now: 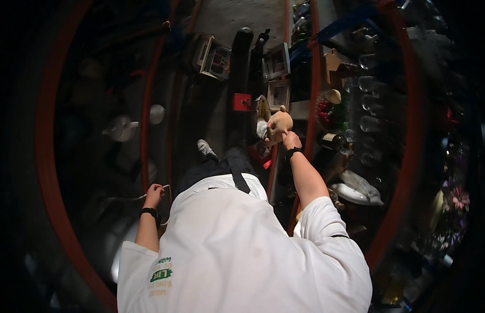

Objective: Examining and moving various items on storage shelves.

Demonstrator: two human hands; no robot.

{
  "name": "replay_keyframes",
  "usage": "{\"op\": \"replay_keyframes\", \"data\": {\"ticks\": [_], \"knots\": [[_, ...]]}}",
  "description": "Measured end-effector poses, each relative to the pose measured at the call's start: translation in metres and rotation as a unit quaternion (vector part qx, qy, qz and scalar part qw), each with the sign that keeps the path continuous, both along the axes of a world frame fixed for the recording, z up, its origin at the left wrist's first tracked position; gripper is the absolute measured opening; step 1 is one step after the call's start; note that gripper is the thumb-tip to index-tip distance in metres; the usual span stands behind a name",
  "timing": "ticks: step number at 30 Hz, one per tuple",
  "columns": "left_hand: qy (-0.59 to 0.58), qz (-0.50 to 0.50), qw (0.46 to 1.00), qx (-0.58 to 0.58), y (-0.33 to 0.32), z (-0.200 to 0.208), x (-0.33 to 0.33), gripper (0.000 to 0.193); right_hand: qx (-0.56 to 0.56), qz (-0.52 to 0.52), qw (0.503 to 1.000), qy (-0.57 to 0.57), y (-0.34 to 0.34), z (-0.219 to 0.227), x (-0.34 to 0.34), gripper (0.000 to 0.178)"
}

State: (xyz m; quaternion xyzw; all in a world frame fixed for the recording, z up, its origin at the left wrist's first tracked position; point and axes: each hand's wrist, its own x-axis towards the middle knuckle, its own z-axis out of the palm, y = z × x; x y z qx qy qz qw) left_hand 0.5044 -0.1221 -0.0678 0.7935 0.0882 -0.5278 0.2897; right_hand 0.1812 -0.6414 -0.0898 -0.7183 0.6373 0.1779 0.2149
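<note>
Low on the left, my left hand (155, 195) is closed around a thin pale cord (130, 198), part of which loops beside the wrist. My right hand (291, 141) reaches forward to the right of centre, its fingers closed on the lower edge of a tan rounded object (280, 123) with small knobs; its exact kind is unclear. Just left of that object is a yellowish piece with a crumpled white part (261, 129). A red item (262, 155) lies below it. Both wrists wear dark bands.
Reddish shelf edges (145, 125) run along both sides. Picture frames (217, 60), a red box (242, 102) and a dark bottle (261, 40) stand ahead. Stemmed glasses (368, 99) and a white wrapped dish (356, 190) fill the right shelf; a white teapot (121, 128) sits left.
</note>
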Motion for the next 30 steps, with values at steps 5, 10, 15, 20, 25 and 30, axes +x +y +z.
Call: {"op": "replay_keyframes", "data": {"ticks": [5, 10, 15, 20, 25, 30], "knots": [[-0.042, 0.045, 0.998, 0.007, -0.001, 0.022, -0.016, 0.015, 0.015, 0.014, 1.0, -0.009, -0.04, -0.022, 0.022, 0.033], [-0.032, 0.068, 0.997, 0.01, -0.026, 0.043, -0.043, 0.015, 0.03, 0.026, 0.999, 0.007, -0.073, -0.045, 0.034, 0.034], [-0.028, 0.064, 0.997, 0.015, -0.057, 0.056, -0.069, 0.016, 0.074, -0.037, 0.996, 0.047, -0.086, -0.065, 0.032, 0.033], [-0.048, 0.064, 0.997, 0.001, -0.081, 0.061, -0.087, 0.014, 0.144, -0.033, 0.988, 0.054, -0.07, -0.073, 0.022, 0.028], [-0.012, 0.092, 0.996, 0.009, -0.089, 0.053, -0.097, 0.013, 0.181, -0.04, 0.982, 0.046, -0.045, -0.072, 0.003, 0.03], [-0.014, 0.115, 0.993, -0.011, -0.092, 0.048, -0.111, 0.012, 0.218, -0.02, 0.974, 0.052, -0.038, -0.076, -0.016, 0.035]]}}
